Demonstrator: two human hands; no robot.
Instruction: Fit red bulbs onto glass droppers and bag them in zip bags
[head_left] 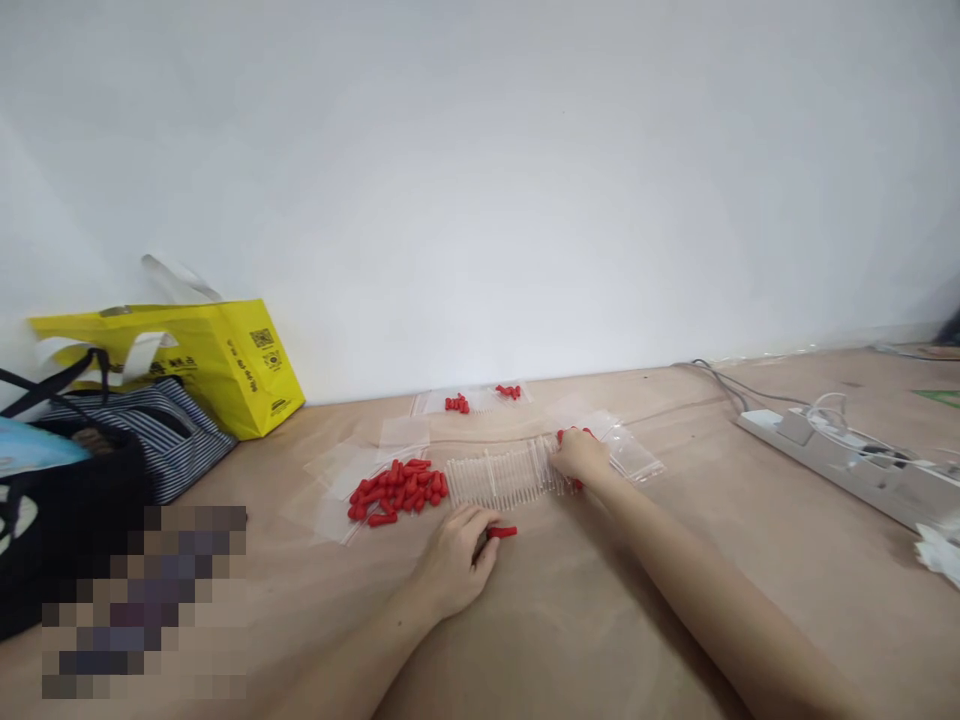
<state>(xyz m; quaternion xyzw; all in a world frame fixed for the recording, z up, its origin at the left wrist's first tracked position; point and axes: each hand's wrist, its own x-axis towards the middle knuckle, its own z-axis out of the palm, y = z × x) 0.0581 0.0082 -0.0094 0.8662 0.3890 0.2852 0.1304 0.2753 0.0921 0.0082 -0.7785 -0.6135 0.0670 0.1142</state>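
My left hand (457,560) rests low over the table, its thumb and fingers closed on a red rubber dropper bulb (504,532) whose narrow end points right. Just beyond it lies a row of thin clear tubes (499,480), side by side. At the row's right end is my right hand (583,457), fingers bent down and closed. Red bulbs (589,433) peek out around those fingers; what lies between the fingertips is hidden. To the left of the tubes, a pile of red bulbs (397,488) sits on clear plastic bags (337,515).
Near the wall, more red bulbs (457,404) lie on clear bags. A clear zip bag (637,455) is beyond my right hand. On the left stand a yellow bag (262,370), a striped bag (184,440) and a black bag (112,490). A white power strip (832,465) with cables is right.
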